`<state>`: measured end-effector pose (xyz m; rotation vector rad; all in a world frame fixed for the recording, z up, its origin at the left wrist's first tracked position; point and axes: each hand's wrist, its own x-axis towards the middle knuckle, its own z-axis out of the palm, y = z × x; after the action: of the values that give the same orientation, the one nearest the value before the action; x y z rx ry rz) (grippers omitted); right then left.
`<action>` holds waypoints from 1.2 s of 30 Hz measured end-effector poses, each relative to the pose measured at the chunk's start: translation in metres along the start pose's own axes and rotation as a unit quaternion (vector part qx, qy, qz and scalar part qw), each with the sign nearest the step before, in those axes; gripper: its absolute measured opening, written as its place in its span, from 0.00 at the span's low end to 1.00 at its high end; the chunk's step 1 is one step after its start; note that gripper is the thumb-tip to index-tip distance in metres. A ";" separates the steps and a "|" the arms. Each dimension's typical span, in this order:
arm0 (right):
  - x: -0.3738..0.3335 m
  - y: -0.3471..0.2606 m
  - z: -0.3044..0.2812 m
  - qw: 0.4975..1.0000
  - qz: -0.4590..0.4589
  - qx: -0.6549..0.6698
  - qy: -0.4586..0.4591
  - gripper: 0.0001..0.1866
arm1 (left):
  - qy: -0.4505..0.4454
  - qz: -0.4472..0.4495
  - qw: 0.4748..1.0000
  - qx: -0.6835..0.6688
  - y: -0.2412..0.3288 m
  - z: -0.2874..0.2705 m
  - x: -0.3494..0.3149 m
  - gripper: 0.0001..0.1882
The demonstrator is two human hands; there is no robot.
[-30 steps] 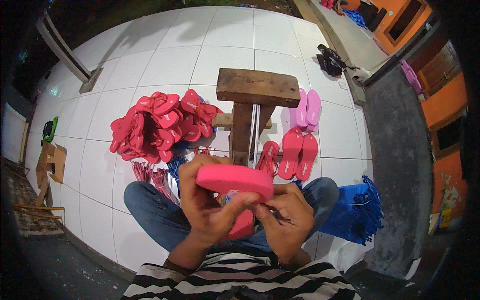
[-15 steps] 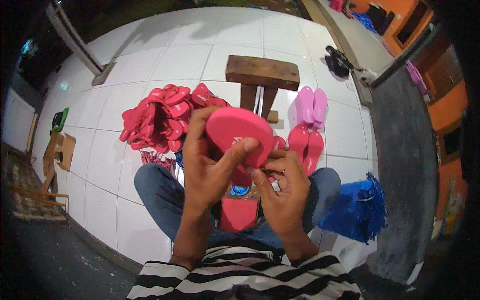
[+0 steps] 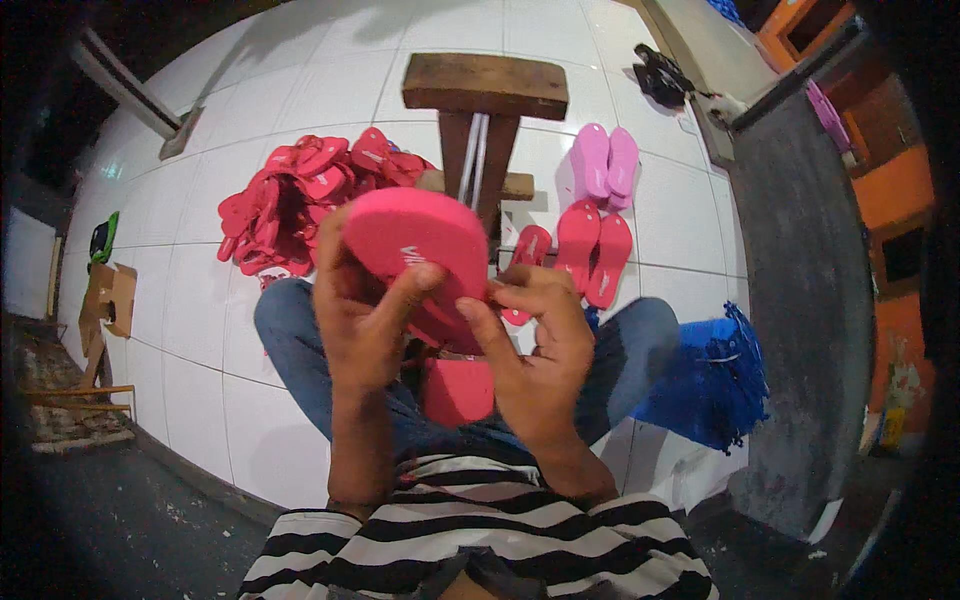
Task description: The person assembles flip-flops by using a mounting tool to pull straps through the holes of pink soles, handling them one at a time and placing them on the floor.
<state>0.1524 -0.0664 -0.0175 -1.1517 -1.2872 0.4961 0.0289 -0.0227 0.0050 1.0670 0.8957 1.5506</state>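
Observation:
A red-pink flip-flop sole (image 3: 440,225) is held up, tilted, in front of me. My left hand (image 3: 362,325) grips it, the thumb pressed on its printed face and the fingers behind. At the sole's right edge is my right hand (image 3: 545,355), its thumb and fingers drawn together in a pinch. What lies between those fingertips is too small to make out. Below, between my knees, another red-pink piece (image 3: 458,390) lies partly covered by my hands.
A wooden stand (image 3: 485,88) rises straight ahead. Left of it lies a heap of red flip-flops (image 3: 285,190). To the right are red soles (image 3: 608,262), lilac soles (image 3: 605,165) and a blue fringed bundle (image 3: 705,385). A cardboard box (image 3: 118,300) sits far left.
Both hands and the sole have shifted left in the picture, and the view has tilted so the stand appears higher. The left hand keeps its grip; the right stays at the sole's edge.

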 end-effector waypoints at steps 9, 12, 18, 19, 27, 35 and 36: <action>0.000 0.020 -0.004 0.998 -0.042 0.041 -0.023 0.14 | -0.208 0.367 0.896 0.135 -0.029 -0.032 0.013 0.13; -0.002 0.024 0.008 0.997 -0.061 0.044 -0.004 0.13 | -0.178 0.379 0.903 0.096 -0.037 -0.035 0.015 0.12; -0.008 0.033 0.017 0.997 -0.075 0.023 0.021 0.13 | -0.164 0.358 0.914 0.097 -0.036 -0.039 0.020 0.09; -0.008 0.035 0.015 0.996 -0.082 0.025 0.024 0.14 | -0.177 0.362 0.910 0.096 -0.035 -0.039 0.021 0.09; -0.006 0.034 0.014 0.994 -0.098 0.034 0.033 0.13 | -0.213 0.372 0.897 0.104 -0.032 -0.042 0.024 0.09; -0.004 0.028 0.008 0.992 -0.116 0.032 0.028 0.11 | -0.180 0.381 0.905 0.062 -0.031 -0.031 0.023 0.08; -0.004 0.028 0.007 0.992 -0.116 0.038 0.027 0.11 | -0.178 0.377 0.907 0.061 -0.032 -0.031 0.023 0.08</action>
<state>0.1533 -0.0557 -0.0446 -0.9321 -1.3231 0.3369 0.0076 0.0054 -0.0307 1.8629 0.3246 1.8236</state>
